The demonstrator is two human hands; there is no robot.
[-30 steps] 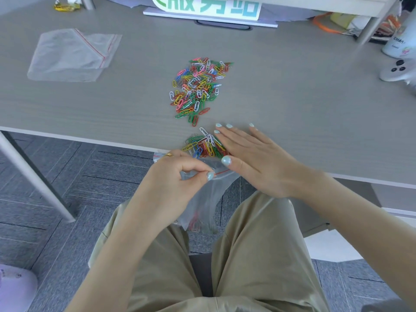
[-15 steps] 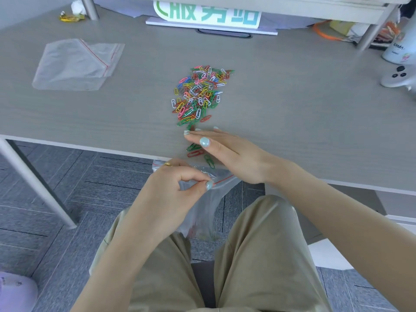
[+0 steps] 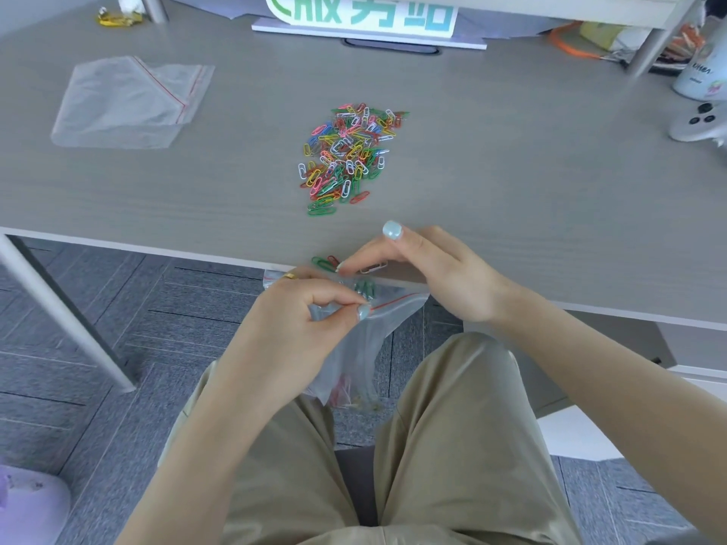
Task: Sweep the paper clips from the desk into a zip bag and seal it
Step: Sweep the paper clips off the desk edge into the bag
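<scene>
— Right, where are the paper clips [image 3: 346, 159]?

— Mostly heaped mid-desk [image 3: 511, 182], glossy coloured wire loops; a few stragglers [image 3: 324, 263] lie at the near edge, some already in the zip bag [image 3: 354, 348].

— And the hands?

— My left hand [image 3: 291, 328] pinches the bag's red-striped rim just below the edge; my right hand [image 3: 429, 269] rests loose-fingered on the desk, holding nothing, fingertips at the stragglers.

— Advice?

— I'd keep the thin, limp film's mouth gaping tight under the lip — the smooth wood-grain lets clips slide fast, so sweep small batches.
</scene>
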